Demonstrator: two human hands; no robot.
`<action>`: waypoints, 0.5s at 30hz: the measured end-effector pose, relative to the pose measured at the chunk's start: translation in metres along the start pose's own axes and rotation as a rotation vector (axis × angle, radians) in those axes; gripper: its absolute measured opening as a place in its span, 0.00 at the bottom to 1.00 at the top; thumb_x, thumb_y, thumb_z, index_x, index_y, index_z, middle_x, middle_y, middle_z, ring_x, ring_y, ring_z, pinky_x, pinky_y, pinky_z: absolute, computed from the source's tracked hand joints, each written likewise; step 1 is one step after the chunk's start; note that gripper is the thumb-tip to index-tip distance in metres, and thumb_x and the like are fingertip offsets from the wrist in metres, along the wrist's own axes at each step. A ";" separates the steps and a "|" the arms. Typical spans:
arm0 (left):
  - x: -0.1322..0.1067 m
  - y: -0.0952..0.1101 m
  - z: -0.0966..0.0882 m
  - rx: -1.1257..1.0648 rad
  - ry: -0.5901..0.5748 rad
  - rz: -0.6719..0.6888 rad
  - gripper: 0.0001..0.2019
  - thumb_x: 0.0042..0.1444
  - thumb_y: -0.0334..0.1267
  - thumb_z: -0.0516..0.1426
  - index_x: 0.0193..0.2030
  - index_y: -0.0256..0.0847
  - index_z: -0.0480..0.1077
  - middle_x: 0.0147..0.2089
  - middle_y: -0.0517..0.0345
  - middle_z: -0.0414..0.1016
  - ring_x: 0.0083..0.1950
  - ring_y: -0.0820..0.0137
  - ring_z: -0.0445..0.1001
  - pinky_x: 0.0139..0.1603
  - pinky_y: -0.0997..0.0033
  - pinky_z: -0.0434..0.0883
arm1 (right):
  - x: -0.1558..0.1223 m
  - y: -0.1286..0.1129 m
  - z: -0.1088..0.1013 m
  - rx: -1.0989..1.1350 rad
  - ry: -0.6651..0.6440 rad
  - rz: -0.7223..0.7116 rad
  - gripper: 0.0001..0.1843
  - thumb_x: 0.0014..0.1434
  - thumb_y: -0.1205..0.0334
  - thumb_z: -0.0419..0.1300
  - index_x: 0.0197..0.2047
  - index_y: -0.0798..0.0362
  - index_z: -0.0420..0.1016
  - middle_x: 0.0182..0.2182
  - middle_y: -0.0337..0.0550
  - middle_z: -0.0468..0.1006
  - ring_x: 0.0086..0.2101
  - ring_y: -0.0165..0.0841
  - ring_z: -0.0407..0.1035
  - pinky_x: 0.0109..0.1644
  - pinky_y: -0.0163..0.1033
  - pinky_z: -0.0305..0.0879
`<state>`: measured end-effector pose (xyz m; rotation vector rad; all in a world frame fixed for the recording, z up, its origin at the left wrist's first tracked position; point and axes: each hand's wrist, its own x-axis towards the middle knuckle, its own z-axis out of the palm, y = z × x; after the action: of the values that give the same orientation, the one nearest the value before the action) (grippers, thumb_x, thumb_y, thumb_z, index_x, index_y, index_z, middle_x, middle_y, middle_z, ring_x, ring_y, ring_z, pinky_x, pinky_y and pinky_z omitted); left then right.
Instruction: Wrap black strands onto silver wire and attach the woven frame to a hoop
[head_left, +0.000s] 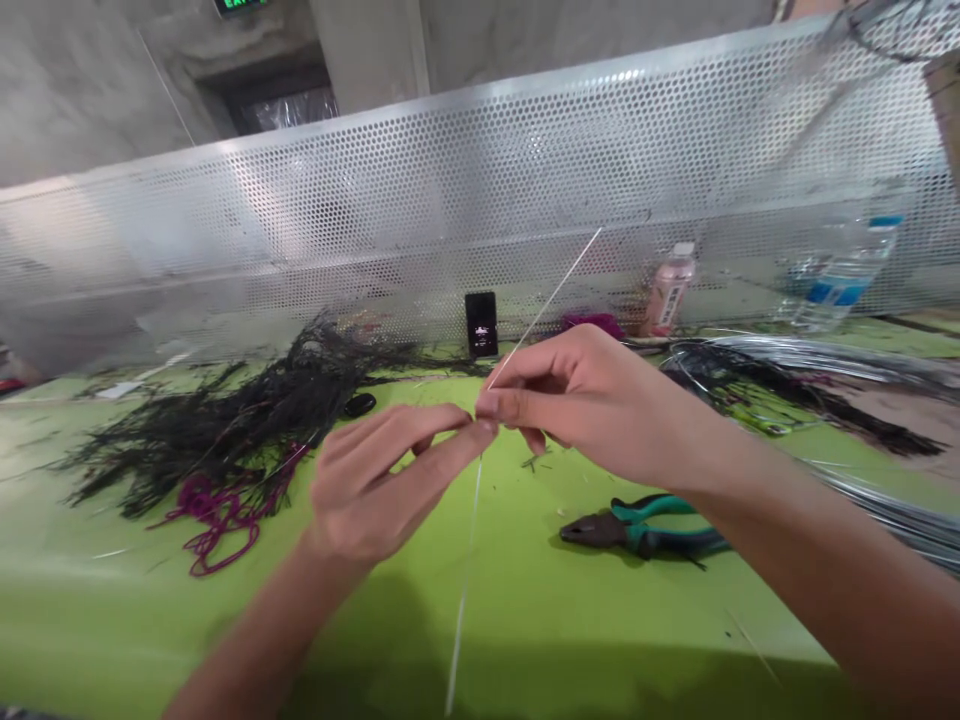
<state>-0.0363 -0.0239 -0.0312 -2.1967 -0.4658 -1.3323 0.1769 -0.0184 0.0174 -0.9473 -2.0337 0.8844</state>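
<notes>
From its near end over the desk [517,610], the thin pale wire [457,650] runs forward to the left hand [382,480] and right hand [619,410], both pinching it narrowly where their fingertips meet, then slants up rightward before the perforated panel [525,170].

Left hand [386,485]: shown bare, centre left of frame
Right hand [607,405]: shown bare, centre right
Left forearm [259,620]: seen uncovered, lower left
Right forearm [799,540]: seen uncovered, lower right
</notes>
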 end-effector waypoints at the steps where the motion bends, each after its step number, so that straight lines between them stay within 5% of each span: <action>1: -0.001 0.000 0.001 -0.010 -0.006 -0.017 0.11 0.61 0.24 0.66 0.47 0.43 0.79 0.43 0.58 0.83 0.36 0.70 0.81 0.31 0.70 0.79 | 0.001 0.001 0.000 0.001 -0.006 0.015 0.12 0.65 0.58 0.65 0.30 0.51 0.82 0.19 0.33 0.71 0.20 0.24 0.55 0.21 0.36 0.49; 10: -0.005 -0.001 -0.003 -0.008 -0.064 0.014 0.11 0.62 0.25 0.65 0.49 0.43 0.79 0.47 0.59 0.83 0.41 0.69 0.83 0.40 0.69 0.83 | 0.006 0.007 0.001 0.097 -0.074 0.021 0.12 0.67 0.60 0.62 0.32 0.53 0.81 0.21 0.33 0.70 0.22 0.24 0.59 0.24 0.35 0.52; 15: -0.012 -0.001 -0.008 0.141 -0.029 0.227 0.13 0.59 0.23 0.67 0.51 0.33 0.79 0.52 0.52 0.83 0.50 0.62 0.83 0.51 0.62 0.84 | 0.005 0.008 0.003 0.086 -0.068 0.009 0.11 0.66 0.60 0.64 0.32 0.55 0.80 0.21 0.33 0.71 0.20 0.23 0.56 0.22 0.34 0.50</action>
<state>-0.0487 -0.0279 -0.0389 -2.0849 -0.3007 -1.1145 0.1748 -0.0112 0.0116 -0.8915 -2.0322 1.0127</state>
